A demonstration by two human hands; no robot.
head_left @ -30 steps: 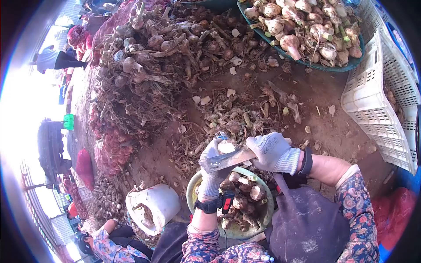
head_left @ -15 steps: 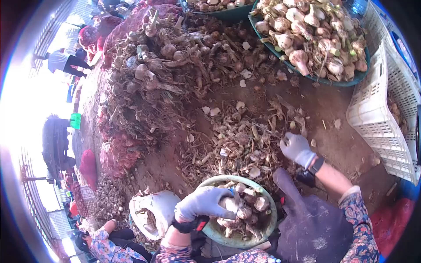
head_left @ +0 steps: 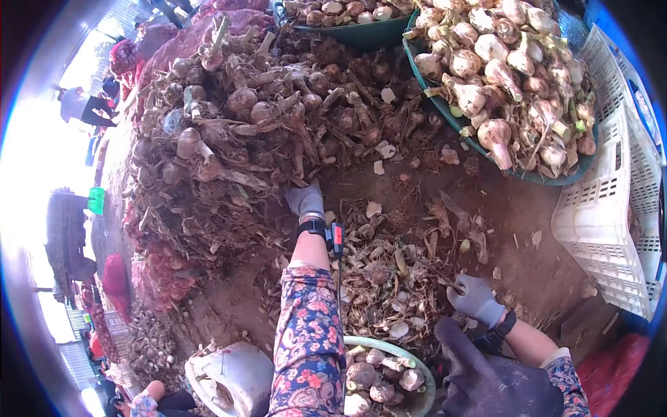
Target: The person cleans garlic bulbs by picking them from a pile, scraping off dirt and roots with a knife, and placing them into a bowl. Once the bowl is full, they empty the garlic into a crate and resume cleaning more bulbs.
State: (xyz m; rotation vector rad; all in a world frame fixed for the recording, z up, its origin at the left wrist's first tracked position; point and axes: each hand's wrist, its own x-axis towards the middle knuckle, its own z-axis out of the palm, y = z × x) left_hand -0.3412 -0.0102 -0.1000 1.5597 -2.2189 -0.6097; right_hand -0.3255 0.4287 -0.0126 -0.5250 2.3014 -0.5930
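My left hand (head_left: 306, 200), in a pale glove, reaches to the lower edge of the heap of garlic with dry stalks (head_left: 243, 125); its fingertips are hidden among the stalks. At the right, my gloved right hand (head_left: 476, 300) is closed, with a thin dark thing by its fingers that I cannot make out. It is over the edge of the litter of cut stalks and roots (head_left: 382, 271). A green-rimmed basin (head_left: 425, 368) in front of me holds trimmed garlic bulbs (head_left: 382, 390), partly covered by my left sleeve.
A large green tub (head_left: 458, 128) heaped with garlic is at the upper right, beside white plastic crates (head_left: 601, 215). Another tub (head_left: 361, 31) is at the top. A white bucket (head_left: 240, 375) lies left of my sleeve. Other people (head_left: 68, 243) are at the far left.
My left hand has left the basin and moved forward to the heap, no longer on the bulbs. My right hand stays near its earlier place, and the view has shifted slightly.
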